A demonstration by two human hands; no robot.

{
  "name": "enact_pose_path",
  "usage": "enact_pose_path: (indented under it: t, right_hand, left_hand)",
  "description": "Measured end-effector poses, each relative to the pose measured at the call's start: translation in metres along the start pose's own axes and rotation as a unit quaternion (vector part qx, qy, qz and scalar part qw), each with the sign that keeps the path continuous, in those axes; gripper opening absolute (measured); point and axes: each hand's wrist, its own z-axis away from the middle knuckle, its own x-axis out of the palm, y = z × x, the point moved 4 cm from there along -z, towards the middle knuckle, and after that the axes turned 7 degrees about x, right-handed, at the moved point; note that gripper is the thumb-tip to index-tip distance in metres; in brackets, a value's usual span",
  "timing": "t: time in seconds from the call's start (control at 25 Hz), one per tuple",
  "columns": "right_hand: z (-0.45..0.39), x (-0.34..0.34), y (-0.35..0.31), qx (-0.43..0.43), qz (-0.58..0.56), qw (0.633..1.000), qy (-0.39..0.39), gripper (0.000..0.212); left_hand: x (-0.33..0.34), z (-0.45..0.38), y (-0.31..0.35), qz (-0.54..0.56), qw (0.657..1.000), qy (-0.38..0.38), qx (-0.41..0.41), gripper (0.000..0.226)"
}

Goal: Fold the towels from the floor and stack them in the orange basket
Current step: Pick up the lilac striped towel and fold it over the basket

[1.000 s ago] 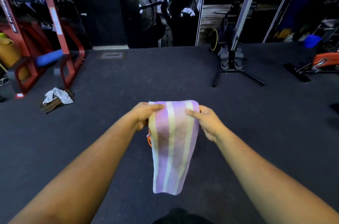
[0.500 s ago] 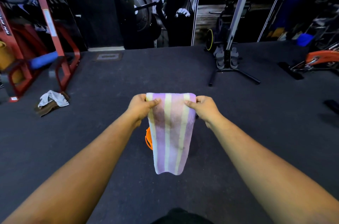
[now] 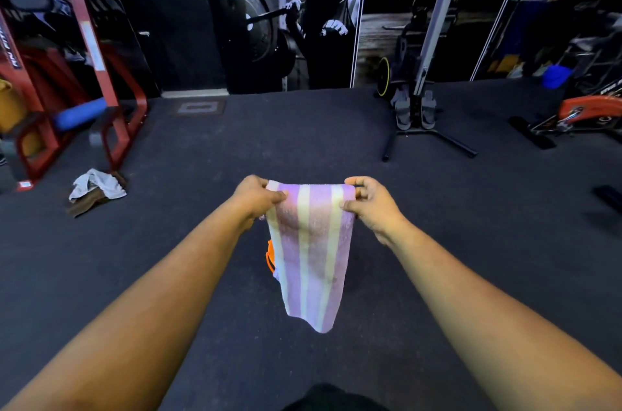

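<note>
We stand on a dark gym floor (image 3: 437, 242) that fills most of the view, with a wall of large black-and-white posters (image 3: 296, 13) at the far side. On the left we see a red weight rack (image 3: 101, 80) with a blue roller (image 3: 79, 112) lying low on it. Over to the right stands a grey machine on a black tripod base (image 3: 417, 121), and at the right edge sits an orange machine (image 3: 589, 107).

In the middle we hold up a purple and pale-yellow striped towel (image 3: 311, 255), which hangs folded lengthwise, clear of the floor. Our left hand (image 3: 254, 198) pinches its top left corner between thumb and curled fingers; our right hand (image 3: 372, 203) pinches the top right corner the same way, so the top edge runs taut between the two.

Behind the towel's left edge we glimpse a sliver of the orange basket (image 3: 270, 257); the rest of it is hidden by the cloth. Near the foot of the rack, a crumpled white towel (image 3: 97, 186) lies on a brown towel (image 3: 85, 205) on the floor.
</note>
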Motion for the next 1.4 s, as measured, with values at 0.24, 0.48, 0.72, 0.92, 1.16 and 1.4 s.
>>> enact_pose_path:
  t: [0.24, 0.48, 0.72, 0.92, 1.16, 1.4]
  right_hand:
    - [-0.002, -0.017, -0.023, -0.122, 0.237, 0.961, 0.071, 0.033]
    - [0.004, -0.02, -0.043, -0.199, 0.316, 0.92, 0.122, 0.015]
    - [0.006, -0.032, -0.066, -0.221, 0.125, 0.966, 0.05, 0.011]
    - [0.014, -0.021, -0.1, -0.228, -0.103, 0.968, -0.011, 0.007]
    - [0.027, -0.022, -0.161, -0.22, -0.218, 0.95, -0.04, 0.009]
    - [0.016, -0.043, -0.134, -0.119, -0.236, 0.964, -0.044, 0.063]
  left_hand:
    - [-0.01, 0.01, 0.019, -0.188, 0.963, -0.037, 0.19, 0.057]
    - [-0.021, 0.019, 0.048, -0.408, 0.876, 0.039, 0.255, 0.025]
    - [-0.03, 0.021, 0.052, -0.012, 0.969, -0.015, 0.247, 0.027]
    - [-0.019, 0.045, 0.074, 0.216, 0.935, 0.07, 0.274, 0.028]
    - [0.022, 0.053, 0.03, 0.182, 0.959, -0.061, 0.207, 0.046]
    - [0.041, 0.052, 0.05, 0.29, 0.943, -0.059, 0.151, 0.023]
